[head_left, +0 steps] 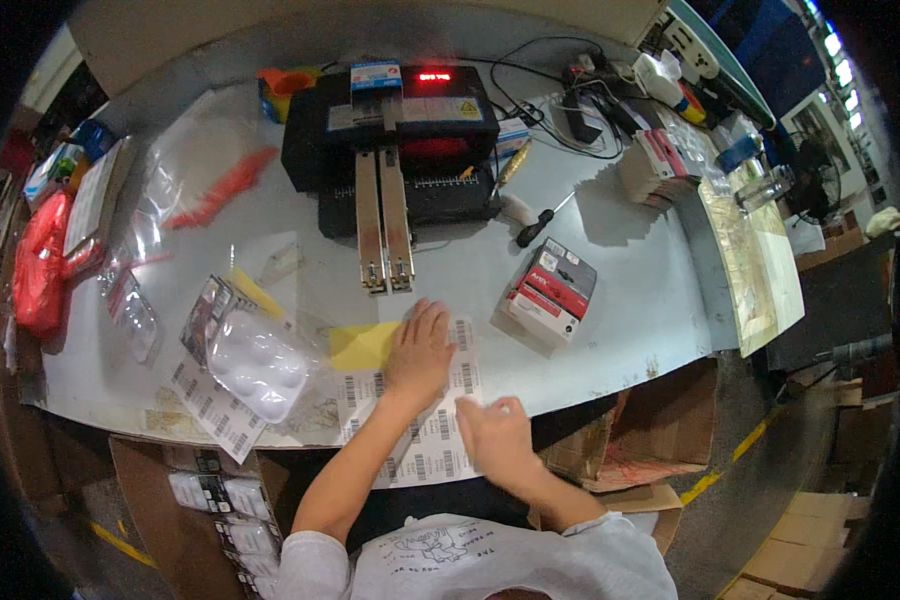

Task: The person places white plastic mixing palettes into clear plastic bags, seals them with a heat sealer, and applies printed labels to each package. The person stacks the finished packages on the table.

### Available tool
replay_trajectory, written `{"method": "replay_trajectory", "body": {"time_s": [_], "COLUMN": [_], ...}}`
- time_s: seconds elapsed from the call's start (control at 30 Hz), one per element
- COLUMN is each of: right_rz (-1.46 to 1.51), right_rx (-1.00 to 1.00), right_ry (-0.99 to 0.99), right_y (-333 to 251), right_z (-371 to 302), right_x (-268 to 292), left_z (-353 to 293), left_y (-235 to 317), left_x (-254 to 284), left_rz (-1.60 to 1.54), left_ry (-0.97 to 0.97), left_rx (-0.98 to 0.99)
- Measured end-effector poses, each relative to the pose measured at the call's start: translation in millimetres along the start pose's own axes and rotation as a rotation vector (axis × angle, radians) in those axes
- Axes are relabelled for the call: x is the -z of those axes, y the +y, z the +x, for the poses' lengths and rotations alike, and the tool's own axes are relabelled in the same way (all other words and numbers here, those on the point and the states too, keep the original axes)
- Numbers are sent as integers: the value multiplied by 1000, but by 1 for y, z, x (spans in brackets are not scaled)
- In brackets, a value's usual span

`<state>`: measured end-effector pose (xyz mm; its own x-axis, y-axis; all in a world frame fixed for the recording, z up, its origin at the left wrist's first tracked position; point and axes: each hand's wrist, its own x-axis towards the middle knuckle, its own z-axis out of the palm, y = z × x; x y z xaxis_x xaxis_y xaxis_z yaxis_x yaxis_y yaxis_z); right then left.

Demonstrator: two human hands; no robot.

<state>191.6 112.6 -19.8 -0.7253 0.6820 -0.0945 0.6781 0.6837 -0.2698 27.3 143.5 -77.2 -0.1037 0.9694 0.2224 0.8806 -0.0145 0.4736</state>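
A white sheet of barcode labels (432, 450) lies at the table's front edge and hangs a little over it. My left hand (420, 355) rests flat on its upper part, fingers stretched out, next to a yellow paper piece (363, 346). At the sheet's right edge my right hand (501, 440) is closed, its fingers curled together; whatever they may pinch is too small to make out. Just beyond my left fingertips ends the metal guide (384, 220) of a black machine (305, 140) with a red lit display. A stack of small boxes (553, 290) stands to the right.
On the left lie a white moulded plastic tray (260, 365), another label sheet (215, 405), a blister pack (133, 318) and a red plastic bag (44, 265). A screwdriver (536, 228) and more stacked boxes (658, 170) are on the right. Open cartons (640, 425) stand below the table edge.
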Motion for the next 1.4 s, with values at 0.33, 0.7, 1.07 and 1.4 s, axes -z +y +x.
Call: {"method": "replay_trajectory", "body": {"time_s": [0.33,0.7,1.07,1.4], "right_rz": [41,49,-101,-138], "right_rx": [170,65,459,459], "right_ry": [28,-133,311,518], "right_y": [46,47,50,56], "right_z": [120,120,97,80], "right_x": [19,22,20,-5], "left_z": [-7,-2,2,4], "left_y": [-17,-21,-23,-22], "left_x": [2,12,11,11], "left_rz": [-101,-136,-200,-153], "left_ry": [136,99,181,197], "left_rx": [-26,-66,-92,-84]}}
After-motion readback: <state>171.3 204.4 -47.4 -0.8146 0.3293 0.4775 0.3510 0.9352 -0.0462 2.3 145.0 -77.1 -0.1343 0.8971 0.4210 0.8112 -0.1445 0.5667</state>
